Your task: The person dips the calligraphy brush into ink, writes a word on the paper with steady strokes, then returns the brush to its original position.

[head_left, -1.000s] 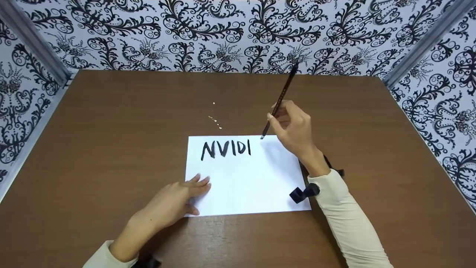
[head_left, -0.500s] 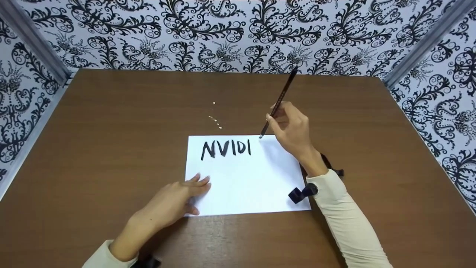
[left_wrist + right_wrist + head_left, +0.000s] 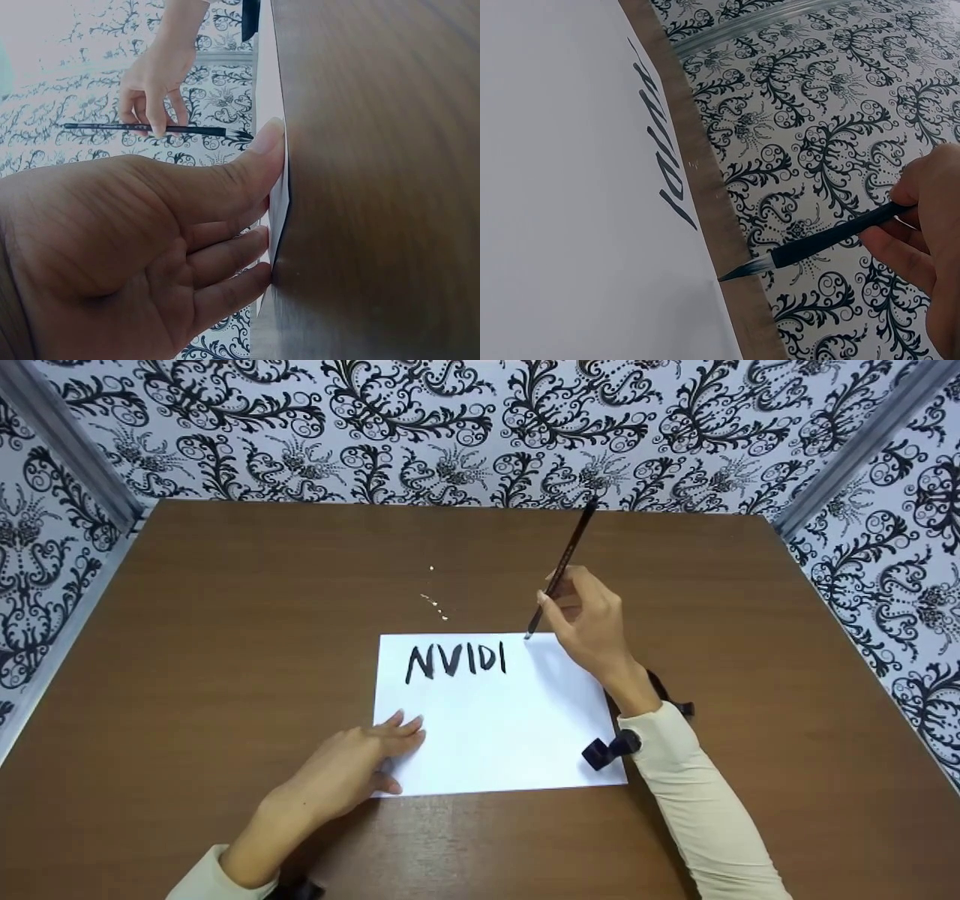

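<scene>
Your right hand [image 3: 594, 622] pinches the brush [image 3: 573, 544] with thumb and fingers; your left hand [image 3: 349, 765] rests on the paper [image 3: 495, 735], its fingers loosely extended.

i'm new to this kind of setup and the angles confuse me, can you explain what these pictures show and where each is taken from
There is no machine here: these are a person's two bare hands. The head view comes from a camera worn on the head, looking forward and down. The other two views come from cameras worn on each wrist; the left one looks turned sideways, so the wooden table seems to stand upright.

On the table lies a sheet of white paper with "NVIDI" in black strokes. The left hand rests near its lower left corner. The right hand holds a dark paintbrush, its tip at the paper's top edge, right of the letters; whether it touches is hard to tell. Behind is a scroll-patterned backdrop.
</scene>
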`<state>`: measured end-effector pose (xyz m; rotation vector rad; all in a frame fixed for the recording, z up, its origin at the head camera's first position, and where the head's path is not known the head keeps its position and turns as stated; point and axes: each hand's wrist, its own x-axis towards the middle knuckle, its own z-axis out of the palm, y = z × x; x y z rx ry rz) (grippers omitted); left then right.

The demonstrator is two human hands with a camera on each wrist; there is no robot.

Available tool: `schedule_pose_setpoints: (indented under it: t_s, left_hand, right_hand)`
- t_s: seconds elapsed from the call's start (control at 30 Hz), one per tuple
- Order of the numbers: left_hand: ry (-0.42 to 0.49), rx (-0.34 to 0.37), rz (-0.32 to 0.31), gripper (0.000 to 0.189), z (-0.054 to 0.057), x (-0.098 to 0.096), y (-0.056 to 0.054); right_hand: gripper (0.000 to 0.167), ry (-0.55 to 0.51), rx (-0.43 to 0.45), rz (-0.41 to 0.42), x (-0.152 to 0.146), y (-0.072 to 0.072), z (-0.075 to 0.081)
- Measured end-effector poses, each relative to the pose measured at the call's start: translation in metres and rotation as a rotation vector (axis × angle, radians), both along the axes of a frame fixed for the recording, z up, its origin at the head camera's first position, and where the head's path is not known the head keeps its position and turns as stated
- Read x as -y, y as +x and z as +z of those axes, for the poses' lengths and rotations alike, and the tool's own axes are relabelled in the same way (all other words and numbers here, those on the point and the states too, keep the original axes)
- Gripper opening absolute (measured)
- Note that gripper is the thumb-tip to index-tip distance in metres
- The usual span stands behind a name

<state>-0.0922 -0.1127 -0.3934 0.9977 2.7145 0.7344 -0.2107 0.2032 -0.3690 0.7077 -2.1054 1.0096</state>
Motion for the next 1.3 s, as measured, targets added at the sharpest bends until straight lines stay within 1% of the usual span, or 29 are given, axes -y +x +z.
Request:
schedule_pose_setpoints:
  t_s: [0.1, 0.33, 0.43, 0.67, 1.0, 1.3]
  left_hand:
    - [0.004, 0.007, 0.004, 0.061, 0.0, 0.0, 0.0]
    - [-0.005, 0.001, -0.001, 0.061, 0.001, 0.0, 0.0]
    - [-0.011, 0.0, -0.004, 0.061, 0.002, 0.0, 0.0]
    - [-0.01, 0.0, -0.01, 0.062, 0.002, 0.0, -0.001]
    - [-0.008, -0.004, -0.005, 0.062, 0.001, 0.0, 0.0]
    - [-0.018, -0.002, -0.002, 0.062, 0.001, 0.0, 0.0]
  right_hand:
    - [0.016, -0.001, 0.009, 0.008, 0.001, 0.0, -0.001]
    - [0.017, 0.045, 0.023, 0.022, 0.002, 0.0, -0.003]
    - [0.017, 0.064, 0.037, 0.034, 0.003, 0.001, -0.003]
    - [0.016, 0.071, 0.071, 0.045, 0.006, 0.004, -0.001]
    - [0.014, 0.105, 0.062, 0.088, 0.011, 0.008, 0.001]
    - [0.017, 0.137, 0.094, 0.124, 0.016, 0.013, 0.004]
